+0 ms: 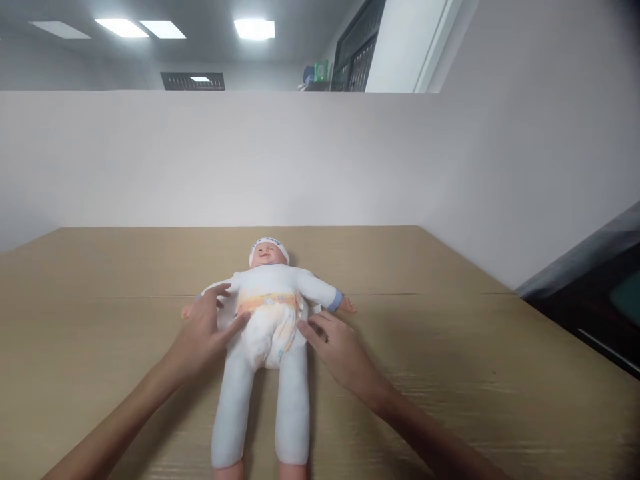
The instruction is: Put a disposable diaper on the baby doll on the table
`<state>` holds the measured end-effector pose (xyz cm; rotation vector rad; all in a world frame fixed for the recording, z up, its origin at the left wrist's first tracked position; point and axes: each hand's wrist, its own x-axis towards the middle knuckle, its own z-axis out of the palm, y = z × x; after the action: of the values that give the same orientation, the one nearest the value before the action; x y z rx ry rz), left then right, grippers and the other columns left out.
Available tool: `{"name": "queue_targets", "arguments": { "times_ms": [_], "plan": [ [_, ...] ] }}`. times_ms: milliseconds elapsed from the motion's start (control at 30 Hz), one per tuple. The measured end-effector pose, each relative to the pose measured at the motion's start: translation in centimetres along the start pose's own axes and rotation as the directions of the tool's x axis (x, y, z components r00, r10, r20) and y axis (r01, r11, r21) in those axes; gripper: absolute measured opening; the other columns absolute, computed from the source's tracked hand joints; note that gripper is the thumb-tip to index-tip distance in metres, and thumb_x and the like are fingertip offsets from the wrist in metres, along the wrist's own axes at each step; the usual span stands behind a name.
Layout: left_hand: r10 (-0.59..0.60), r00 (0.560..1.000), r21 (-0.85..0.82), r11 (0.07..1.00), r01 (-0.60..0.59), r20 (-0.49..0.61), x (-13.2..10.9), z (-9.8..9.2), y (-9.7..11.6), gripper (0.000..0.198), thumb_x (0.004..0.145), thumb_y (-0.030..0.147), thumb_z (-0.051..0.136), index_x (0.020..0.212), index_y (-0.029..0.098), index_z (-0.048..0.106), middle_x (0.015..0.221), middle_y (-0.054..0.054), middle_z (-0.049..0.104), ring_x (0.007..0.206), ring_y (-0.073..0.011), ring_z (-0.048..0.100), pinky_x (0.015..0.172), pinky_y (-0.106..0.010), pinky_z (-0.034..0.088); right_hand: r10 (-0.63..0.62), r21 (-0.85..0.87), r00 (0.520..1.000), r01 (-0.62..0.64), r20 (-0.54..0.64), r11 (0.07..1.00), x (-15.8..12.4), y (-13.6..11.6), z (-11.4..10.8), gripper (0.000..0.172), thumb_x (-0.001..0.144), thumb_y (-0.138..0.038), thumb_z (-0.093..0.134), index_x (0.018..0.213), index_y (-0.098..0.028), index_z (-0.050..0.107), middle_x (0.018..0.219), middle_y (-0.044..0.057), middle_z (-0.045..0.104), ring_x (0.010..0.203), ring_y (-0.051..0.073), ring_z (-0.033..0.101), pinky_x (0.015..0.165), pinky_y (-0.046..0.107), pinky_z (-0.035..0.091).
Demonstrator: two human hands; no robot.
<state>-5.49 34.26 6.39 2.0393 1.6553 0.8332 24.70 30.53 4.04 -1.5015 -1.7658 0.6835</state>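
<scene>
A baby doll (pixel 267 283) in a white outfit with blue cuffs and a white lettered cap lies on its back, legs toward me. Round its hips is a white diaper (pixel 270 333) with an orange patterned waistband. My left hand (pixel 207 327) is open at the diaper's left side, fingers spread near the doll's arm and thumb resting at the waistband's edge. At the other side, my right hand (pixel 337 343) has thumb and fingers closed on the diaper's side edge. A small white tab (pixel 316 309) shows just above those fingertips, which partly hide that edge.
The doll lies on a wide wood-toned table (pixel 425 373). A white partition wall (pixel 225 160) rises behind the table's far edge, and another wall (pixel 530 147) stands at the right. A dark object (pixel 595 300) is beyond the table's right edge.
</scene>
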Motion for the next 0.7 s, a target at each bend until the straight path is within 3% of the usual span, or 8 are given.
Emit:
{"name": "queue_targets", "arguments": {
  "times_ms": [133,267,333,400,500,600,700],
  "plan": [
    [-0.185,0.973,-0.243,0.946,0.215,0.140,-1.7,0.4,-1.8,0.067,0.095,0.080,0.062,0.121,0.019,0.062,0.124,-0.012,0.069,0.105,-0.0301,0.066,0.088,-0.041,0.051,0.168,0.047,0.984,-0.170,0.054,0.984,0.1,-0.9,-1.1,0.060,0.098,-0.080,0.055,0.088,-0.025,0.076,0.092,0.003,0.078,0.086,0.024,0.071,0.080,0.035,0.048],
    [-0.219,0.925,-0.357,0.875,0.327,0.311,-2.2,0.5,-2.0,0.063,0.093,0.082,0.062,0.091,0.019,0.064,0.090,-0.003,0.067,0.087,-0.0258,0.064,0.079,-0.036,0.048,0.262,-0.021,0.925,-0.267,0.275,0.964,0.6,-0.4,-1.6,0.075,0.094,-0.090,0.046,0.066,-0.023,0.064,0.065,0.002,0.064,0.065,0.021,0.060,0.065,0.034,0.042],
    [-0.219,0.915,-0.378,0.859,0.345,0.338,-2.3,0.7,-1.7,0.061,0.092,0.080,0.065,0.087,0.019,0.065,0.087,-0.003,0.067,0.085,-0.0255,0.062,0.077,-0.035,0.046,0.278,0.025,0.903,-0.302,0.328,0.953,0.7,0.1,-1.1,0.076,0.092,-0.093,0.043,0.063,-0.024,0.056,0.059,0.000,0.056,0.056,0.018,0.053,0.057,0.032,0.038],
    [-0.184,0.913,-0.456,0.820,0.347,0.363,-2.4,1.1,-1.5,0.058,0.091,0.077,0.070,0.095,0.018,0.070,0.095,-0.005,0.072,0.092,-0.0274,0.064,0.079,-0.035,0.047,0.262,0.117,0.918,-0.307,0.297,0.944,0.8,0.5,-0.3,0.072,0.090,-0.092,0.049,0.067,-0.024,0.056,0.060,-0.001,0.057,0.055,0.017,0.052,0.054,0.031,0.038],
    [-0.151,0.910,-0.598,0.711,0.371,0.386,-2.7,2.0,-1.5,0.057,0.090,0.072,0.075,0.107,0.018,0.071,0.100,-0.006,0.074,0.093,-0.0259,0.066,0.077,-0.033,0.047,0.239,0.313,0.950,-0.293,0.199,0.903,0.6,0.8,1.2,0.063,0.085,-0.087,0.063,0.087,-0.024,0.067,0.079,0.004,0.073,0.068,0.022,0.066,0.055,0.030,0.046],
    [-0.188,0.910,-0.658,0.638,0.400,0.370,-2.9,3.0,-1.6,0.055,0.087,0.071,0.079,0.096,0.019,0.067,0.085,-0.002,0.070,0.077,-0.0199,0.061,0.067,-0.030,0.042,0.251,0.498,0.963,-0.265,0.097,0.826,0.0,1.0,2.4,0.063,0.078,-0.082,0.076,0.103,-0.025,0.071,0.107,0.011,0.082,0.095,0.032,0.078,0.075,0.039,0.062],
    [-0.217,0.917,-0.694,0.602,0.395,0.333,-3.2,3.5,-1.5,0.055,0.085,0.070,0.081,0.100,0.019,0.068,0.090,-0.003,0.072,0.083,-0.0235,0.065,0.071,-0.031,0.045,0.277,0.518,0.961,-0.231,-0.013,0.824,-0.7,1.1,3.0,0.064,0.078,-0.077,0.082,0.109,-0.023,0.069,0.111,0.015,0.083,0.101,0.036,0.079,0.085,0.045,0.065]
  ]
}}
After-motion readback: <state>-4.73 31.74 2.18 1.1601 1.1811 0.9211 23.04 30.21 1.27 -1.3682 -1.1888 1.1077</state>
